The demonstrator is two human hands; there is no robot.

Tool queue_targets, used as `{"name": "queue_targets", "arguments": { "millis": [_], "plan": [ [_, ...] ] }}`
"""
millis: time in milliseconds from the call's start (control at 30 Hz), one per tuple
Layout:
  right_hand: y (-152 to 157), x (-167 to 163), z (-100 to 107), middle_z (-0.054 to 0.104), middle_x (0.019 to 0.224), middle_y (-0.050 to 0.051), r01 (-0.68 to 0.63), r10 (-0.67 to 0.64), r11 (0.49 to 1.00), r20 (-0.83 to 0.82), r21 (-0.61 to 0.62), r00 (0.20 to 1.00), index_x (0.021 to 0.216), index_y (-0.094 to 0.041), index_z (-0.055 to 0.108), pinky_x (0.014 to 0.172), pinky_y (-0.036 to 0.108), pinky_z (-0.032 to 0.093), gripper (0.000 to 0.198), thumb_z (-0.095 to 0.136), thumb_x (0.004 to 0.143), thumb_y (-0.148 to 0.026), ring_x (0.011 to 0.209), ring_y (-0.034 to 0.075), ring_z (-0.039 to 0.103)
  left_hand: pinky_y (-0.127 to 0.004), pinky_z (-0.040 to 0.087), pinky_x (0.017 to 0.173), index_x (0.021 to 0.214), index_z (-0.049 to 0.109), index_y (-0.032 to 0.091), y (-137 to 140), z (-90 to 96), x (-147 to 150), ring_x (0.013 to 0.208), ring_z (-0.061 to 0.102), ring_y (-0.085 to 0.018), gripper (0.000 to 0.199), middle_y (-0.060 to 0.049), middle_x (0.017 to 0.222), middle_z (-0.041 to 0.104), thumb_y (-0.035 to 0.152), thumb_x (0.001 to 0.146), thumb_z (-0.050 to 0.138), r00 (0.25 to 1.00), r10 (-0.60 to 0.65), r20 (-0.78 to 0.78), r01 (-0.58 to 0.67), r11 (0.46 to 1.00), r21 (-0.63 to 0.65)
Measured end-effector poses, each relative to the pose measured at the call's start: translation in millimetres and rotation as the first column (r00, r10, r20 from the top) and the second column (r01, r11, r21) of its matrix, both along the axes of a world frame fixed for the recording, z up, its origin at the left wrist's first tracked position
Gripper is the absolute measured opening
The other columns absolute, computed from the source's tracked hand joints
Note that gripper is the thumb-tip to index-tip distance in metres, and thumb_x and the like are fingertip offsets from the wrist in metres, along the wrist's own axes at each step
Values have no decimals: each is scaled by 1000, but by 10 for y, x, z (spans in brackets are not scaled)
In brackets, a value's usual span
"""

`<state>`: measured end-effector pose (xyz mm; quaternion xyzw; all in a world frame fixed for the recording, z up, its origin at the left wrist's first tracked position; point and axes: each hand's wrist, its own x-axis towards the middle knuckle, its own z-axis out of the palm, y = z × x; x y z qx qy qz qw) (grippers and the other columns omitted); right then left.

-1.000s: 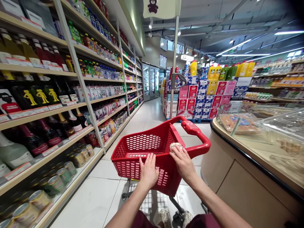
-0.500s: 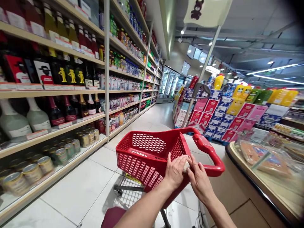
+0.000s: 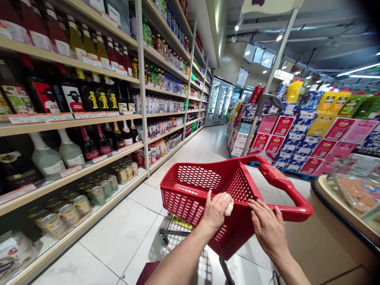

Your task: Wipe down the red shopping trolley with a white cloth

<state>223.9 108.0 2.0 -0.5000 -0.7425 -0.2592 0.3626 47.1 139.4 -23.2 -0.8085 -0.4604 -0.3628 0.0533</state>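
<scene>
Closely Held Beside the Shelves

The left hand grasps a white cloth at the near side of a red cart; the right hand, unclenched, rests on its rim by the handle, left of a bench.

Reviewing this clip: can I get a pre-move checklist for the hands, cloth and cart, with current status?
1. White cloth held in left hand: ok.
2. Right hand at the near rim of the red cart, beside its handle: ok.
3. Handle free of both hands: ok.
4. All cart wheels in view: not ok, some are hidden or out of frame.
5. Cart wheels locked: cannot tell.
</scene>
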Motion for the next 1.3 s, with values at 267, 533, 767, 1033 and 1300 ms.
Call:
{"name": "queue_targets", "arguments": {
  "millis": [267, 533, 767, 1033, 1300],
  "plan": [
    [124, -41, -7, 64, 100, 6, 0, 0, 1000, 60, -5, 998, 99, -20, 59, 98, 45, 22, 30, 37, 83, -31, 96, 22, 55, -55, 7, 102, 113, 51, 23, 24, -212, -801, 116, 44, -18, 32, -6, 121, 53, 19, 84, 37, 971, 233, 54, -234, 972, 20],
    [248, -195, -54, 64, 99, 5, -86, 90, 995, 111, -40, 990, 95, -18, 62, 97, 40, 24, 26, 40, 82, -26, 95, 19, 55, -53, 8, 103, 115, 49, 28, 76, -211, -1129, 114, 46, -17, 35, -3, 119, 55, 17, 84, 37, 957, 290, -27, -289, 957, 20],
    [170, -152, -122, 64, 98, 4, -111, 110, 994, 34, 12, 993, 95, -19, 61, 98, 41, 23, 25, 45, 77, -26, 94, 20, 56, -55, 6, 102, 116, 49, 27, -5, -290, -1428, 117, 43, -19, 39, -4, 124, 50, 14, 81, 39, 922, 382, -66, -380, 924, 43],
    [104, -28, -128, 64, 100, 3, -116, 115, 993, 43, 12, 992, 96, -20, 61, 97, 40, 24, 26, 45, 76, -24, 96, 20, 55, -56, 6, 101, 116, 49, 23, -100, -296, -1574, 118, 42, -21, 40, -10, 127, 46, 12, 79, 39, 838, 546, 14, -544, 837, -54],
    [23, 22, -104, 63, 103, 3, -109, 109, 994, 92, -3, 990, 101, -20, 60, 99, 41, 22, 29, 44, 78, -22, 97, 20, 55, -56, 8, 102, 116, 49, 25, -129, -294, -1498, 115, 45, -21, 40, -8, 124, 50, 13, 79, 40, 862, 506, -1, -506, 862, -3]
  ]
}}
